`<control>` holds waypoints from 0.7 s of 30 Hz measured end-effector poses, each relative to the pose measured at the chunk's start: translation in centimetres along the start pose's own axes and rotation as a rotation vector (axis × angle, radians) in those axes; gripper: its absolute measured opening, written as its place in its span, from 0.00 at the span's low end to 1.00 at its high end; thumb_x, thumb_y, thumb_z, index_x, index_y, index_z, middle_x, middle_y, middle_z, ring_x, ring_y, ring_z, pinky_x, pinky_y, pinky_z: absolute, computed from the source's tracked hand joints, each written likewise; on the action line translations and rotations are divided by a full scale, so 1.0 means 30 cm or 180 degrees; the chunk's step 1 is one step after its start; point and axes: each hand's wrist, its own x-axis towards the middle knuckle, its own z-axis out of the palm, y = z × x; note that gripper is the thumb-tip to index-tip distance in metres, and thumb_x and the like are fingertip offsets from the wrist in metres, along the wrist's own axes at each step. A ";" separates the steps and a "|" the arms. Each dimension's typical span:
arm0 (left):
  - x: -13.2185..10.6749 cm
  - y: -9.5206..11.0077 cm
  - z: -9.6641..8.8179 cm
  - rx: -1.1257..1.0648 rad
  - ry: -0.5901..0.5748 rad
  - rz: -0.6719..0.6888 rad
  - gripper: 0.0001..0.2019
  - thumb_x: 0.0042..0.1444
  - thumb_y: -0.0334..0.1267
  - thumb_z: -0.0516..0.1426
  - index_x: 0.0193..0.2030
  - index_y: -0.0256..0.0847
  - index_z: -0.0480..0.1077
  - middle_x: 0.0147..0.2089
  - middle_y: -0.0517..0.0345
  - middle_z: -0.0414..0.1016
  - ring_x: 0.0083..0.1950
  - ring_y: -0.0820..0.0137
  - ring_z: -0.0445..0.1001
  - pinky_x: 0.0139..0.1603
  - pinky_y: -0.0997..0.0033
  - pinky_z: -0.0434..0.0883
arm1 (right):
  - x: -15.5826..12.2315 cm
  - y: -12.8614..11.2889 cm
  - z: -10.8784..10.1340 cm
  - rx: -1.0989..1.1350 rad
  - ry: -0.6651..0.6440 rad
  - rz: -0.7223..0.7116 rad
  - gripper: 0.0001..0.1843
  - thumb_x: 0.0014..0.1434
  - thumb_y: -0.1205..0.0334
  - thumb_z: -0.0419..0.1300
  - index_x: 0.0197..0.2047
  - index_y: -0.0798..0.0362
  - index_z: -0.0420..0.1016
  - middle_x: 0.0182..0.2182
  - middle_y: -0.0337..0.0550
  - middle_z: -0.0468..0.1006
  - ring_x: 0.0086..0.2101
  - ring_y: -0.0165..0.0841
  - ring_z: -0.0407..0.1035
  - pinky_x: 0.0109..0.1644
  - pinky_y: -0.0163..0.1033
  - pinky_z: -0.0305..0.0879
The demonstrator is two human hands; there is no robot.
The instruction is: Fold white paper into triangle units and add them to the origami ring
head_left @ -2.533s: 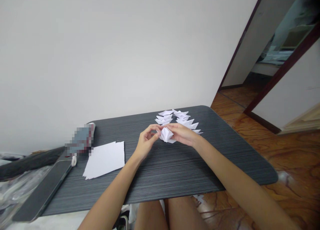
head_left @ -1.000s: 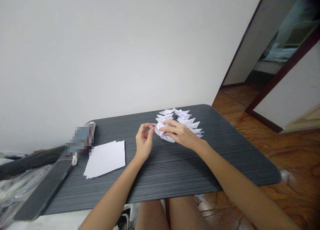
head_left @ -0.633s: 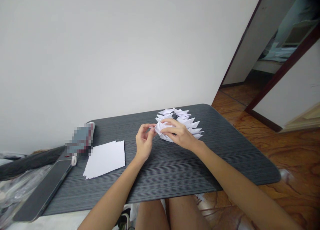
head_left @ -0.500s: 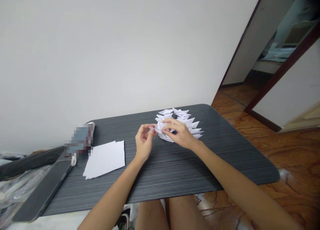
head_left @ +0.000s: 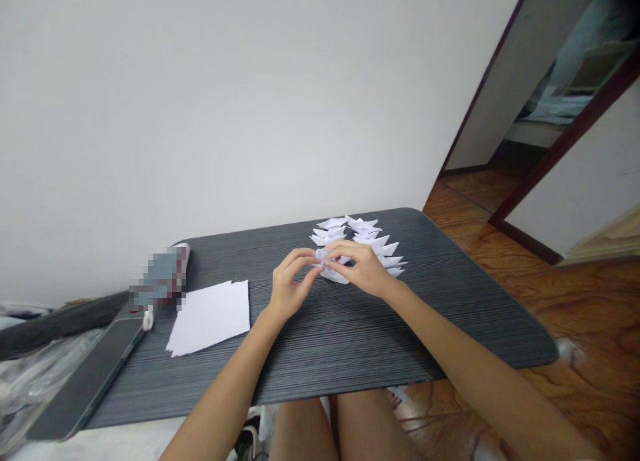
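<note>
Two rows of white paper boats already lie folded on the worktop [head_left: 380, 341], reaching from near its far edge toward its middle, on the side of the far right corner. Your fingers cover parts of the left row [head_left: 329, 234] and right row [head_left: 383, 249], so an exact count cannot be made.

Between your hands, above the middle of the worktop, is another folded piece [head_left: 321, 255], close to the near end of the left row. Your left hand [head_left: 290, 287] has thumb and fingertips brought together on its left side; your right hand [head_left: 365, 269] pinches it from the right, with little gap showing. It looks well past the flat-sheet stage, though your fingers hide which crease it has reached.

What remains is the stack of white sheets [head_left: 213, 317] near the worktop's left edge, well apart from the boats: flat, unfolded, its edges slightly staggered, the number of sheets not readable.
</note>
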 end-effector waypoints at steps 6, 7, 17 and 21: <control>-0.002 0.003 0.003 -0.0087 0.0167 -0.0211 0.01 0.49 0.32 0.57 0.30 0.37 0.70 0.31 0.55 0.73 0.34 0.72 0.71 0.37 0.72 0.69 | -0.005 0.004 -0.001 0.0038 0.0041 0.0057 0.03 0.52 0.66 0.58 0.32 0.55 0.72 0.31 0.43 0.77 0.36 0.33 0.70 0.43 0.39 0.66; -0.003 0.003 0.004 -0.0111 0.0211 -0.0290 0.02 0.49 0.32 0.57 0.30 0.37 0.70 0.31 0.55 0.73 0.34 0.72 0.71 0.36 0.73 0.69 | -0.005 0.005 -0.001 0.0044 0.0049 0.0077 0.03 0.52 0.66 0.58 0.32 0.55 0.72 0.30 0.43 0.77 0.36 0.33 0.70 0.43 0.38 0.66; -0.004 0.022 0.007 -0.0314 0.0333 -0.0877 0.04 0.48 0.35 0.58 0.28 0.36 0.70 0.28 0.58 0.74 0.28 0.74 0.72 0.30 0.76 0.69 | -0.009 0.000 0.012 0.0445 0.0126 0.0813 0.06 0.49 0.62 0.60 0.28 0.55 0.69 0.26 0.41 0.76 0.31 0.32 0.71 0.37 0.37 0.66; -0.007 0.027 0.009 -0.0554 0.0184 -0.1170 0.06 0.48 0.37 0.58 0.28 0.36 0.70 0.27 0.58 0.74 0.26 0.73 0.73 0.29 0.75 0.70 | -0.004 -0.006 0.002 0.0696 -0.0099 0.1144 0.08 0.49 0.61 0.59 0.25 0.55 0.64 0.22 0.39 0.75 0.27 0.31 0.70 0.34 0.37 0.65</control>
